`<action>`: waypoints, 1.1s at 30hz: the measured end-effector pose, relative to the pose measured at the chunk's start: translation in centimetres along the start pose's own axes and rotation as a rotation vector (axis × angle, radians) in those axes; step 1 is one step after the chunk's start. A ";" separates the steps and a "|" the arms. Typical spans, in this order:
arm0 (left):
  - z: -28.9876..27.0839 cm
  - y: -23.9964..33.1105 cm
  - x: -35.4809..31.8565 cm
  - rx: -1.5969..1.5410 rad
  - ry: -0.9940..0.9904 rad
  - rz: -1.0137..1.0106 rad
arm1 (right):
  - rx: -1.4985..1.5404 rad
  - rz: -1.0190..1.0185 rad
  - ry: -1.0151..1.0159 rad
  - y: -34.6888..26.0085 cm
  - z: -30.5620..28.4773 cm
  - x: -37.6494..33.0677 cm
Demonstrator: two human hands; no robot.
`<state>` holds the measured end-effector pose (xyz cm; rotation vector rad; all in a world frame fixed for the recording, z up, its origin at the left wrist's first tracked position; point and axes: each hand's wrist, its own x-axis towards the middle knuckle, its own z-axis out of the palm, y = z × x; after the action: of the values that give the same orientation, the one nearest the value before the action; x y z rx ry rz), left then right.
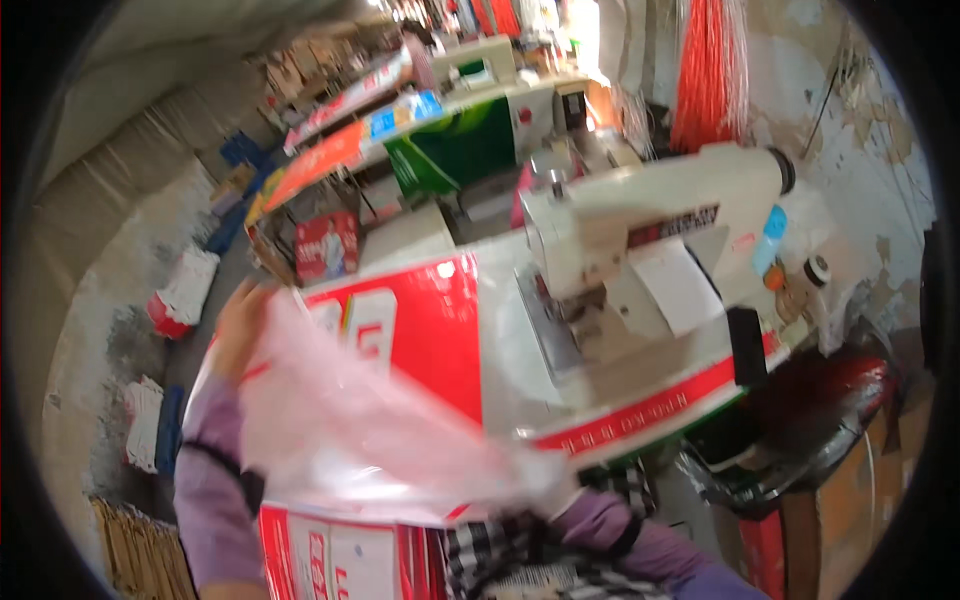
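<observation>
A thin, pale pink-white plastic sheet (350, 420) stretches across in front of me, smeared by motion. My left hand (243, 318) is closed on its upper left edge, out by the table's left side. Toward my lap the sheet narrows to where my right hand (548, 484) is; its fingers are blurred and partly covered, so I cannot make out their grip. Under the sheet lies a red and white printed plastic piece (435, 335) on the worktable (500, 300). To the right of it stands a white sewing machine (640, 225), its needle area apart from both hands.
Printed red and white plastic pieces (340, 560) lie low by my lap. Right of the table is a black plastic bag (800, 430) beside cardboard (850, 490). Red strands (711, 80) hang at the wall. Another worktable (490, 100) and a person (418, 55) are farther back.
</observation>
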<state>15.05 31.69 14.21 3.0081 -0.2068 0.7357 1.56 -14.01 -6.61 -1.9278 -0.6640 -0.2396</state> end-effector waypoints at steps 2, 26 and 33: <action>6.5 8.9 5.9 -0.155 -0.058 0.248 | 0.460 0.670 -0.083 2.5 -5.4 -5.1; 22.5 31.6 6.5 -0.174 -0.129 0.426 | 0.402 0.941 -0.111 3.8 -11.4 -16.0; 14.0 24.9 -12.6 -0.177 -0.733 0.825 | -0.099 0.357 0.022 5.5 -5.2 -2.5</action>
<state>6.93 7.61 -3.95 2.7857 -1.4693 -0.4266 3.10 -21.23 -9.65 -2.0965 -0.2883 -0.0695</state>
